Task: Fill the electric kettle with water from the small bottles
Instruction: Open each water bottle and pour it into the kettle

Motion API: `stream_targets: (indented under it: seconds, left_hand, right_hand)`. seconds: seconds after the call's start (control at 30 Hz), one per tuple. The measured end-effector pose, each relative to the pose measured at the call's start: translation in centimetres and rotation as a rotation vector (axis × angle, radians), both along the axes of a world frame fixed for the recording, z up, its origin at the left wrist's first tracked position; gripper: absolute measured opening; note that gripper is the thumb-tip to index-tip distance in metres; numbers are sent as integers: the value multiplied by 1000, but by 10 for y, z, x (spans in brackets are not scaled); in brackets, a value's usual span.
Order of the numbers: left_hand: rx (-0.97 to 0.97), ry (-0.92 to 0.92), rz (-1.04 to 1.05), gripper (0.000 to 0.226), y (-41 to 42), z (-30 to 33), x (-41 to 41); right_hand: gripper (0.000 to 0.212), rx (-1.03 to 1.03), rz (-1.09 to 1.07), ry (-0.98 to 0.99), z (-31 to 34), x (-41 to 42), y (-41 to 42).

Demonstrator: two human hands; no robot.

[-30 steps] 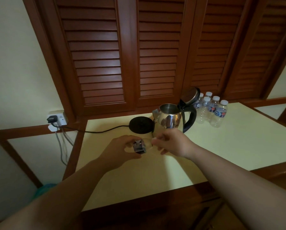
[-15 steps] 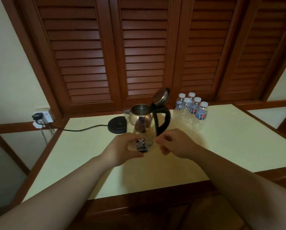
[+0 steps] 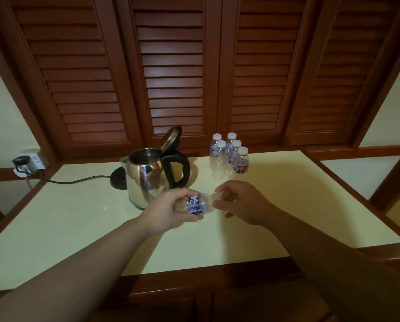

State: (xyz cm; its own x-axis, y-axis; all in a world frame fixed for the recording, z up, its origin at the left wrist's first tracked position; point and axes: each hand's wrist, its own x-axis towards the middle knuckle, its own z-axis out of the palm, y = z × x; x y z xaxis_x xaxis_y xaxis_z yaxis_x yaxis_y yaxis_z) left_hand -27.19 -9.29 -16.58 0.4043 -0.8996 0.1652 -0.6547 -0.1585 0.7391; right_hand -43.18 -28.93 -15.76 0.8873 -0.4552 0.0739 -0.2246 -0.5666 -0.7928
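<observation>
one small water bottle (image 3: 195, 205) in hand, lying sideways above the table's (image 3: 78, 219) middle: left hand (image 3: 168, 213) wraps its body, right hand (image 3: 238, 202) pinches the cap end. stainless electric kettle (image 3: 145, 180), lid open, stands just behind. five capped bottles (image 3: 229, 156) wait near the back edge. judged: cap coming off; pouring apparently not begun; kettle's water level not visible.

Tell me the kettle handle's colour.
Black; the handle on the kettle shows clearly in the head view.
</observation>
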Motion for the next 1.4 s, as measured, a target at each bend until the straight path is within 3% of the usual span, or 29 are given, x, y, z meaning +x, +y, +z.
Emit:
stream_targets:
  seconds: [0.2, 0.33, 0.5, 0.67, 1.4]
  left_hand:
    - [18, -41, 16, 50, -23, -1, -10]
    - [-24, -77, 80, 52, -43, -9, -10]
    - [-135, 183, 247, 41, -75, -13, -13]
    - [-195, 218, 323, 41, -110, -19, -15]
    - [-155, 277, 501, 49, -174, -45, -2]
  right_hand:
    - [21, -58, 45, 12, -1, -5, -23]
    - [25, -186, -84, -53, -16, -6, -45]
    - [63, -304, -305, 169, -47, -15, -74]
    - [101, -433, -266, 444, -85, -9, -80]
    - [106, -527, -291, 444, -103, -3, -83]
